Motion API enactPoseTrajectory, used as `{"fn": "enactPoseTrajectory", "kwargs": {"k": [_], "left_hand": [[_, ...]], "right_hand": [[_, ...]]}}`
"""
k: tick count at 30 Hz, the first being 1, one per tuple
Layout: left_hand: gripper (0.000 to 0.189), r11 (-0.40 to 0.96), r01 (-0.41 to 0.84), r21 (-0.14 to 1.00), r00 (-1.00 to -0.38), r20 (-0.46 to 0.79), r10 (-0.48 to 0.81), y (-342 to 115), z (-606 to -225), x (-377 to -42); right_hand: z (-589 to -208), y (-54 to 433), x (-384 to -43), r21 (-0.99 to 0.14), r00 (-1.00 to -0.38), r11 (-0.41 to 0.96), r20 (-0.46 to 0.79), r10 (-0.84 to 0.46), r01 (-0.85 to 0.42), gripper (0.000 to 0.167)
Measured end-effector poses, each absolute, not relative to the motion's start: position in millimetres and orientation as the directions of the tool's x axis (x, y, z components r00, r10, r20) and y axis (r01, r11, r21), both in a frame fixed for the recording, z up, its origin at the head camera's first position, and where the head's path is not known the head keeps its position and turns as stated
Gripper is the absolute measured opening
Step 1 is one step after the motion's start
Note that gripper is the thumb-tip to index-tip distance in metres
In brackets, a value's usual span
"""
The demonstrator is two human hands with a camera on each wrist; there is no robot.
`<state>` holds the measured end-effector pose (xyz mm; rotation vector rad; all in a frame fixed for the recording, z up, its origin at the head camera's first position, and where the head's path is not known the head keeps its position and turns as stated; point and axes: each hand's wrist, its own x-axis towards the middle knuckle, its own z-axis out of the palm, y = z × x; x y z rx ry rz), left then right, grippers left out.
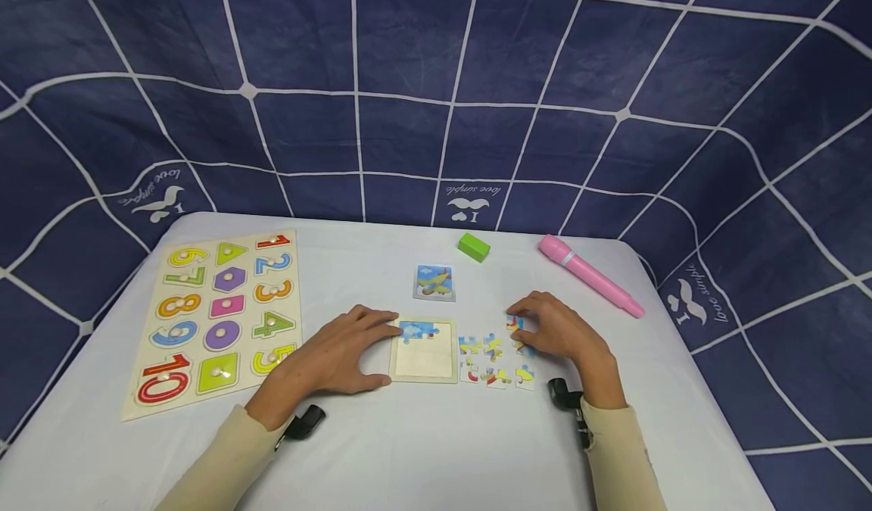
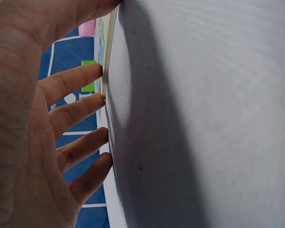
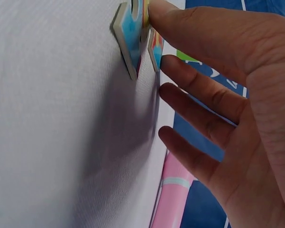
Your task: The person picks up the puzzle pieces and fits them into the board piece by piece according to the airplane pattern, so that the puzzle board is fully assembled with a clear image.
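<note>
A square wooden jigsaw tray (image 1: pixel 424 366) lies in the middle of the white table, with blue sky pieces (image 1: pixel 417 331) along its upper left. My left hand (image 1: pixel 346 350) rests at the tray's left edge, fingers spread; in the left wrist view its fingertips (image 2: pixel 96 72) touch the edge and the cloth. Loose jigsaw pieces (image 1: pixel 492 346) lie to the tray's right. At the rightmost ones is my right hand (image 1: pixel 560 331). The right wrist view shows its thumb touching one piece (image 3: pixel 128 35) and its forefinger beside another piece (image 3: pixel 156 50), both on the table.
Behind the tray lies a small airplane picture card (image 1: pixel 434 282). A green block (image 1: pixel 473 247) and a pink marker-shaped stick (image 1: pixel 591 275) are farther back. On the left lies a number and shape peg board (image 1: pixel 225 314). Dark blue cloth (image 1: pixel 409 132) hangs around the table.
</note>
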<state>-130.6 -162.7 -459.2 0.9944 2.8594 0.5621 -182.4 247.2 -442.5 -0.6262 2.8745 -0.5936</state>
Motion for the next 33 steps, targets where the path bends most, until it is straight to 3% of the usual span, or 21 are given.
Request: {"fn": "enactPoseTrajectory", "kwargs": {"k": [33], "left_hand": [[0.075, 0.720, 0.589, 0.367, -0.789, 0.067, 0.611, -163.0, -460.7, -130.8]], "right_hand": [[-443.0, 232.5, -179.7, -0.350, -0.899, 0.840, 0.012, -0.438, -0.414, 0.037]]}}
